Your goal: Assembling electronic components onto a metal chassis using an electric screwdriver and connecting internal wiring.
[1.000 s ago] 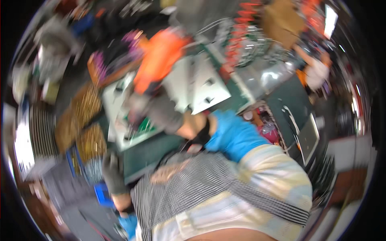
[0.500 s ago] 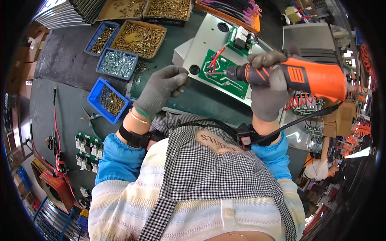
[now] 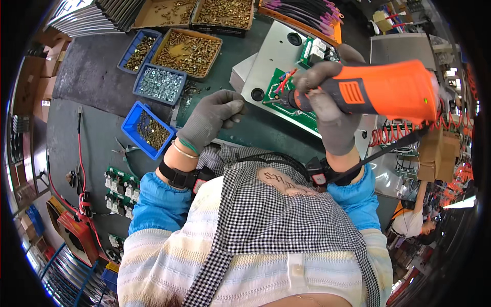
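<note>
Green bench (image 3: 255, 133) unchanged; right hand (image 3: 327, 110) still gripping orange screwdriver (image 3: 378, 92); left hand (image 3: 212, 120) now curled, fingertips pinched.

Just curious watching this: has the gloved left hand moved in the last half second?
Hardly: the left hand hovers just left of the grey metal plate and right of the blue bin of screws, as before.

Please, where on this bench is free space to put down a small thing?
Bare dark mat lies left of the blue screw bins. A green strip lies free between the left hand and the metal plate. It is crowded along the top with screw trays, and around the circuit board under the orange electric screwdriver.
</note>
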